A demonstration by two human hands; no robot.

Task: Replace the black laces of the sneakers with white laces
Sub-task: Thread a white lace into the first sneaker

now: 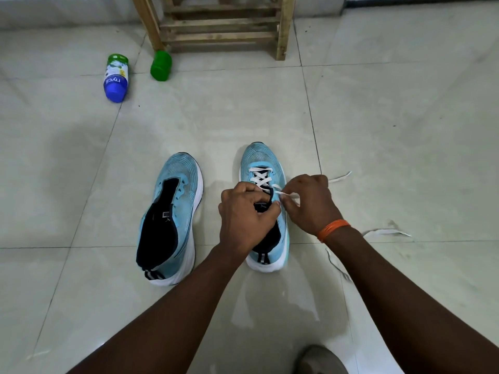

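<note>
Two light blue sneakers stand side by side on the tiled floor. The left sneaker (172, 211) has no lace and its black tongue lies open. The right sneaker (263, 163) carries a white lace (261, 177) crossed through its front eyelets. My left hand (243, 214) grips the tongue and collar of the right sneaker. My right hand (310, 203) pinches a strand of the white lace beside the upper eyelets. A loose lace end (341, 177) trails out to the right of that hand.
Another white lace (386, 232) lies on the floor at the right. A blue and white bottle (116, 78) lies on its side at far left, a green cap (161, 66) near it. A wooden stool (224, 25) stands at the back. A knee (320, 360) shows at the bottom.
</note>
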